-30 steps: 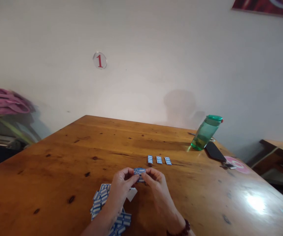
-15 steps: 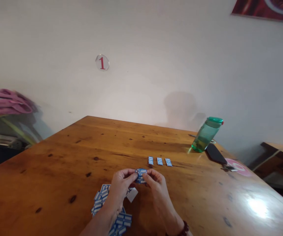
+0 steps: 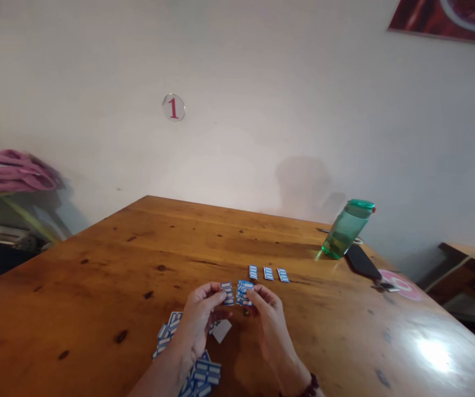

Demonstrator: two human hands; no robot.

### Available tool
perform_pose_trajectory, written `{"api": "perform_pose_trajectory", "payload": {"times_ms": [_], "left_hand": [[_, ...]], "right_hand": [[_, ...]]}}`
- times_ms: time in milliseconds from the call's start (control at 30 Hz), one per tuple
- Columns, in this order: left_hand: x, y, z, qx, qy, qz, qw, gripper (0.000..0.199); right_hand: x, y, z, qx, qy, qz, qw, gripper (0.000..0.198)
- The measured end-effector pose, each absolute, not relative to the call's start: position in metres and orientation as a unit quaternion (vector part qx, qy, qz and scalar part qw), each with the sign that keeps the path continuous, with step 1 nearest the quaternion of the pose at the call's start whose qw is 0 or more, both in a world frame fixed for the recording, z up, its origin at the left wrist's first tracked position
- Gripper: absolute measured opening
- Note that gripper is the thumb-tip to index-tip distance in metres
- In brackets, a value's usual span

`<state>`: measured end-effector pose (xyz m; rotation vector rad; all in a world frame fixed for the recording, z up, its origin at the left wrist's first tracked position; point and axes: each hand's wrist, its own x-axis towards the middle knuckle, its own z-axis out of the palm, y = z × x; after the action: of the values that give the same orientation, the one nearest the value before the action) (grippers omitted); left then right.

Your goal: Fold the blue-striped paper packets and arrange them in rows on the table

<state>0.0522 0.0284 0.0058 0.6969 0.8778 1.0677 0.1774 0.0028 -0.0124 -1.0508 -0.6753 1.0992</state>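
Observation:
Between the thumb and fingers of my left hand (image 3: 200, 311) is a small blue-and-white card (image 3: 228, 292). My right hand (image 3: 271, 315) pinches several overlapping cards (image 3: 243, 291) of the same pattern, a small gap apart from the left one. Under my left forearm lies a loose heap of these cards (image 3: 206, 372), partly hidden by the arm. A pale card (image 3: 221, 331) shows its plain side below my left fingers. Beyond my hands, three card piles or single cards (image 3: 268, 273) lie in a row on the wooden table (image 3: 109, 275).
A green water bottle (image 3: 347, 230) stands at the right, beside a dark phone (image 3: 362, 262) and a pink-and-white round disc (image 3: 403, 284). A wall (image 3: 229, 138) closes the table's far side. Pink cloth (image 3: 12, 171) lies off to the left.
My hands have drawn slightly apart. The cards held together before are now split, with one in my left hand and several in my right.

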Motion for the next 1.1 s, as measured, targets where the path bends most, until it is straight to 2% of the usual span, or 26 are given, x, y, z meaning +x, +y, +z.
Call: {"api": "perform_pose_trajectory", "payload": {"times_ms": [133, 333, 500, 733, 867, 967, 1100], "left_hand": [[0.051, 0.03, 0.007, 0.332, 0.393, 0.511, 0.689, 0.02], [0.057, 0.026, 0.007, 0.434, 0.411, 0.485, 0.638, 0.013], [0.063, 0.025, 0.005, 0.484, 0.443, 0.484, 0.579, 0.009], [0.063, 0.025, -0.001, 0.511, 0.462, 0.505, 0.52, 0.011], [0.063, 0.027, -0.002, 0.47, 0.437, 0.518, 0.566, 0.024], [0.062, 0.027, -0.002, 0.451, 0.401, 0.486, 0.632, 0.02], [0.061, 0.027, -0.001, 0.434, 0.396, 0.475, 0.655, 0.02]], "right_hand": [[0.178, 0.004, -0.011, -0.498, -0.303, 0.433, 0.687, 0.023], [0.173, 0.005, -0.012, -0.526, -0.371, 0.378, 0.666, 0.019], [0.168, 0.002, -0.012, -0.504, -0.398, 0.403, 0.651, 0.015], [0.166, 0.001, -0.006, -0.485, -0.397, 0.437, 0.645, 0.018], [0.168, 0.002, -0.004, -0.471, -0.393, 0.464, 0.639, 0.02], [0.169, 0.001, -0.004, -0.464, -0.391, 0.48, 0.633, 0.019], [0.169, -0.002, -0.004, -0.452, -0.385, 0.501, 0.629, 0.02]]}}
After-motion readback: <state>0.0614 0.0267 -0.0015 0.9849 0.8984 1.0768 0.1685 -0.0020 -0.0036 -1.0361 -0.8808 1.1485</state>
